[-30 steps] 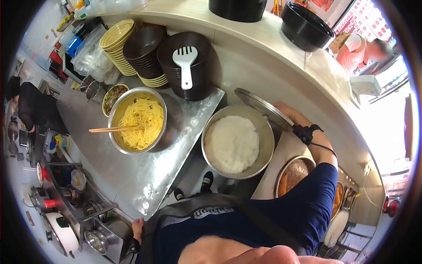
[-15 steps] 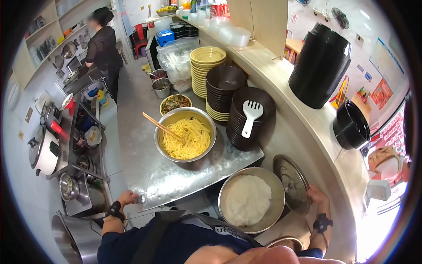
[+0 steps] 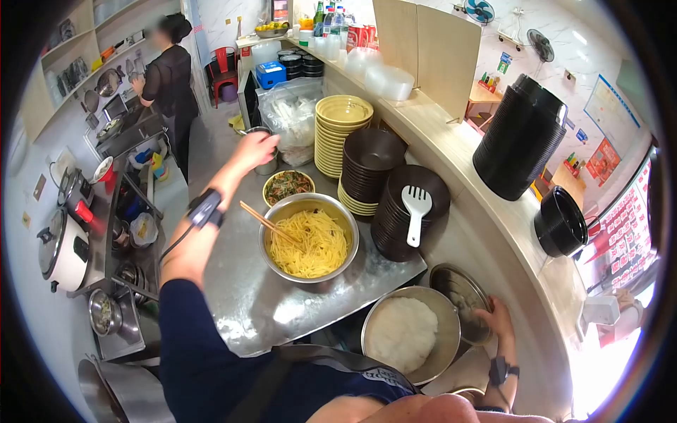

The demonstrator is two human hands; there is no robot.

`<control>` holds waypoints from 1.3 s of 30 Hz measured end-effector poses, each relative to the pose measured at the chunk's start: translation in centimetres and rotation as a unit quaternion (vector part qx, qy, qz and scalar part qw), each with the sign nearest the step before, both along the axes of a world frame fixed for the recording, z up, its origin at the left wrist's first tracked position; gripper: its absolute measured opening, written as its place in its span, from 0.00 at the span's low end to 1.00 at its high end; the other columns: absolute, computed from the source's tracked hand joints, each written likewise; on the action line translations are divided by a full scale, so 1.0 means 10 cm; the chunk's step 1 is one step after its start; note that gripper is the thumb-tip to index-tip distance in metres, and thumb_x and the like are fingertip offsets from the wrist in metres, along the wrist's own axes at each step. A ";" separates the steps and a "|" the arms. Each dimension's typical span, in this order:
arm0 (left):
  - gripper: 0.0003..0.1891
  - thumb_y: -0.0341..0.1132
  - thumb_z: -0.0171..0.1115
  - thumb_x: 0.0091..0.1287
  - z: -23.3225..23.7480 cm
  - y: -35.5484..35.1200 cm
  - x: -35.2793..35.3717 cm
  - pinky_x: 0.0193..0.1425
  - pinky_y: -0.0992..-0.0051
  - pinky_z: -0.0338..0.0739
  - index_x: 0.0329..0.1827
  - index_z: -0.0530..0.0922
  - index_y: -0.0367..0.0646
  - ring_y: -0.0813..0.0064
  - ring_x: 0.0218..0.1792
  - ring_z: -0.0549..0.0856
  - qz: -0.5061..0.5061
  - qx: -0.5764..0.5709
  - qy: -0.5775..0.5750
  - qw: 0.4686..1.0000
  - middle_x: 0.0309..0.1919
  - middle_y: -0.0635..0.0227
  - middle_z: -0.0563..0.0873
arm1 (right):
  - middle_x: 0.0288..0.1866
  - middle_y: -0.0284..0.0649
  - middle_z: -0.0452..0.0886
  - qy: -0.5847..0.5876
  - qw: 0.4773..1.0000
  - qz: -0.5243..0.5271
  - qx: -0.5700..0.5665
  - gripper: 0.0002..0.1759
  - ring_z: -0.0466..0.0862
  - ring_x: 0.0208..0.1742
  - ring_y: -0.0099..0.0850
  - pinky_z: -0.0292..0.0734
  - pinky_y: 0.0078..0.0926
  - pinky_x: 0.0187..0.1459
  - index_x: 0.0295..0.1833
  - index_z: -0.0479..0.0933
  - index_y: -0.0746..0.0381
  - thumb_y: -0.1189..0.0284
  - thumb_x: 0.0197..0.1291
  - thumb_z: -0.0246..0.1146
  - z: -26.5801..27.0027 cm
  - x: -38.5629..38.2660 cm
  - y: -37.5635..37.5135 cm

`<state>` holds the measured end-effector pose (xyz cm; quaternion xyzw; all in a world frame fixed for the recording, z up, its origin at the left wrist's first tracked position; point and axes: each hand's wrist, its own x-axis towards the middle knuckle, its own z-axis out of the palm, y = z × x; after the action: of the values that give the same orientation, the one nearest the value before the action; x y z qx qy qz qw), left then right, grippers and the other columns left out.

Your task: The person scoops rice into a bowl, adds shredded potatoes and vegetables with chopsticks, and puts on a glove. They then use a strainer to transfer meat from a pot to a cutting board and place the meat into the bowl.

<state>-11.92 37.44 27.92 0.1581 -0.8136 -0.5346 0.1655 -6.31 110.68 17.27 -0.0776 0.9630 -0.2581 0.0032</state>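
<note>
My left hand (image 3: 255, 150) reaches across the steel table, just above a metal canister (image 3: 266, 168). Its fingers look loosely stretched, with nothing visible in them. Nearby sits a yellow bowl of chopped, mixed greens (image 3: 288, 187). Closer to me, a steel bowl (image 3: 266, 255) holds yellow shredded strips (image 3: 314, 247), with wooden chopsticks (image 3: 261, 220) stuck in them. At lower right, my right hand (image 3: 498, 319) grips the rim of a round metal lid (image 3: 458, 289), which stands tilted beside a pot (image 3: 451, 338) of white rice (image 3: 403, 335).
Stacked yellow bowls (image 3: 337, 148) and dark bowls (image 3: 374, 151) line the counter side. A white slotted scoop (image 3: 416, 211) lies on another dark stack. Black containers (image 3: 518, 141) stand on the raised ledge (image 3: 458, 134). A co-worker (image 3: 169, 84) stands at the back left.
My left hand has left the table's near left corner and moved forward over the table to the metal canister. My right hand stays at the lid, its fingers now further over the rim.
</note>
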 end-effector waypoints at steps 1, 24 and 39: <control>0.20 0.48 0.60 0.68 -0.01 0.02 -0.35 0.25 0.77 0.79 0.33 0.79 0.36 0.77 0.22 0.82 0.007 -0.033 -0.010 0.999 0.24 0.67 0.82 | 0.54 0.55 0.80 0.029 0.998 -0.045 0.032 0.33 0.80 0.57 0.42 0.76 0.34 0.54 0.61 0.73 0.69 0.67 0.51 0.72 -0.04 0.12 0.08; 0.13 0.22 0.49 0.65 -0.14 0.49 -2.58 0.19 0.70 0.84 0.46 0.80 0.25 0.56 0.22 0.88 0.139 0.241 0.043 0.960 0.40 0.46 0.87 | 0.47 0.43 0.82 -0.019 0.871 -0.385 -0.305 0.13 0.83 0.34 0.24 0.82 0.18 0.35 0.55 0.75 0.67 0.71 0.70 0.57 -0.01 3.02 -0.51; 0.31 0.42 0.56 0.61 0.21 -0.65 0.39 0.62 0.49 0.76 0.66 0.67 0.36 0.45 0.59 0.77 -0.118 0.530 0.078 0.836 0.60 0.44 0.76 | 0.48 0.47 0.84 -0.074 0.907 -0.208 -0.358 0.15 0.85 0.43 0.31 0.80 0.25 0.47 0.56 0.75 0.74 0.77 0.67 0.58 0.29 2.15 -1.40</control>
<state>-7.97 30.91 30.02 0.0824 -0.4027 -0.9100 0.0548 15.18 96.64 20.15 0.1475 0.7974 -0.5851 -0.0067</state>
